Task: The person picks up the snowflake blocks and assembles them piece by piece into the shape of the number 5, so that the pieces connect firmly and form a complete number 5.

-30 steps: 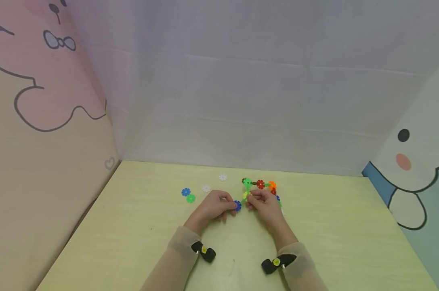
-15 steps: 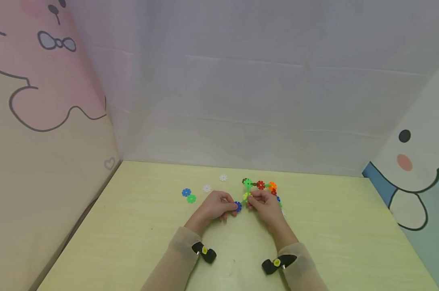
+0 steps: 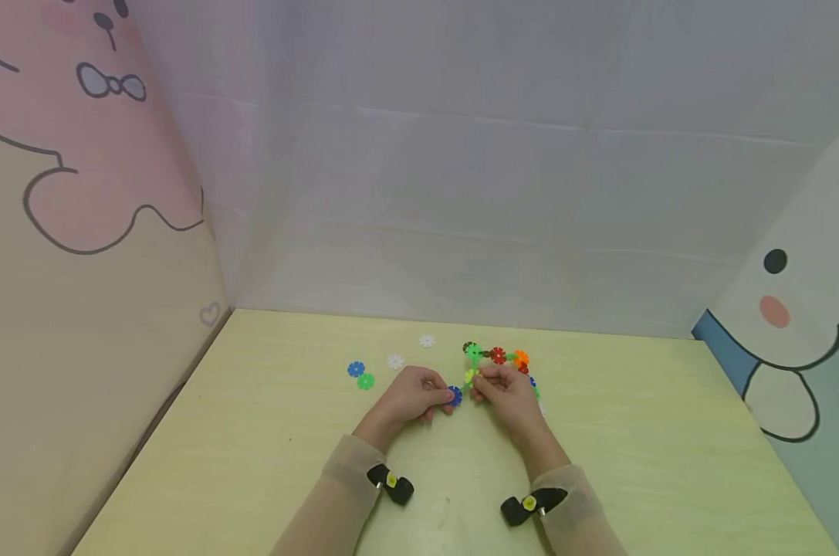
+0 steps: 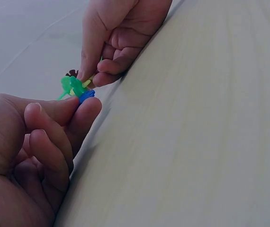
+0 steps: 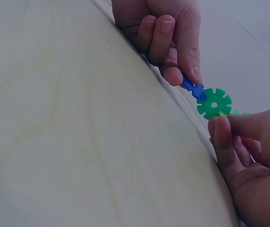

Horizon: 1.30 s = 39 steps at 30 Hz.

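My left hand point(image 3: 412, 395) pinches a blue slotted snowflake disc point(image 3: 455, 396) between thumb and forefinger. In the right wrist view, that blue disc meets a green disc point(image 5: 214, 104) at its edge, set at an angle to it. Just to the right, my right hand point(image 3: 508, 394) pinches a yellow disc point(image 3: 470, 377), mostly covered by the fingers. From there a chain of joined discs runs back to another green disc point(image 3: 473, 352), then past a red disc point(image 3: 498, 355) to an orange disc point(image 3: 521, 358). Behind the right hand the chain bends toward me, partly hidden.
Loose on the table point(image 3: 641, 432) to the left lie a lighter blue disc point(image 3: 356, 369), a green disc point(image 3: 366, 381) touching or nearly touching it, and two white discs, one nearer point(image 3: 395, 361) and one farther point(image 3: 427, 340). A pale curtain point(image 3: 419, 193) hangs behind the table.
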Each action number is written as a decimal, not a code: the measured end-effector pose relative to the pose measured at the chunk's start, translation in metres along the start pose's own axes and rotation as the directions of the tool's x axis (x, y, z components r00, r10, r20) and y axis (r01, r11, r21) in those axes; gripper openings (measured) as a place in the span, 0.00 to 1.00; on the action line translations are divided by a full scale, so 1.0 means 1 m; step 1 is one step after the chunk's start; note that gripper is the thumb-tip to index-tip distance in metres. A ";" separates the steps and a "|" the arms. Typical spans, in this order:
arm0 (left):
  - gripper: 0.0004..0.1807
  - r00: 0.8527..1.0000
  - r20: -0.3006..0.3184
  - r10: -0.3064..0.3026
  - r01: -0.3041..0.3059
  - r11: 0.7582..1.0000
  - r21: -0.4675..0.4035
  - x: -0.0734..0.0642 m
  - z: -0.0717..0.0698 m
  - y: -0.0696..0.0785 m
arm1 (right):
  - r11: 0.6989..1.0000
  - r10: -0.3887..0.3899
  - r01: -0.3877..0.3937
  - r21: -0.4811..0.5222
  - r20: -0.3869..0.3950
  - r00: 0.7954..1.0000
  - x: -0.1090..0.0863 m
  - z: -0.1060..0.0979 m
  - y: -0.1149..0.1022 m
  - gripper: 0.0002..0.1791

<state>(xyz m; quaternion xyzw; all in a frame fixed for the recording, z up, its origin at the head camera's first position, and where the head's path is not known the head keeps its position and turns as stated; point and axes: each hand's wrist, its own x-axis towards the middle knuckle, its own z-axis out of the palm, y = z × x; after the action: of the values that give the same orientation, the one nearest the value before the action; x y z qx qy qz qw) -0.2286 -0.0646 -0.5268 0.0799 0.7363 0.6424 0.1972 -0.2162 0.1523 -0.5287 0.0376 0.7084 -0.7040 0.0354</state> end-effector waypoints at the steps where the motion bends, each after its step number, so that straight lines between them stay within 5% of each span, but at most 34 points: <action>1: 0.06 1.000 -0.002 -0.001 0.001 1.000 0.000 0.000 0.000 0.000 | 1.000 -0.002 0.002 0.001 -0.001 1.000 0.000 0.000 0.000 0.08; 19: 0.07 1.000 0.001 0.006 -0.006 1.000 0.022 0.000 0.000 -0.001 | 1.000 0.006 -0.006 -0.031 0.001 1.000 0.000 0.002 0.003 0.07; 35: 0.09 1.000 0.009 0.014 -0.015 0.991 0.133 -0.001 0.004 0.003 | 1.000 -0.013 0.013 0.013 -0.004 1.000 0.000 0.000 0.002 0.12; 39: 0.10 1.000 0.012 0.010 -0.012 0.991 0.131 0.000 0.001 0.002 | 0.999 0.007 -0.008 -0.045 -0.023 1.000 0.000 -0.004 0.000 0.15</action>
<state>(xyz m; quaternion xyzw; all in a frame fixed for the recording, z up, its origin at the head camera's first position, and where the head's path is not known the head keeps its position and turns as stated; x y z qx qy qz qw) -0.2288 -0.0632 -0.5246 0.1003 0.7752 0.5933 0.1922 -0.2166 0.1565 -0.5286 0.0475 0.7244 -0.6871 0.0306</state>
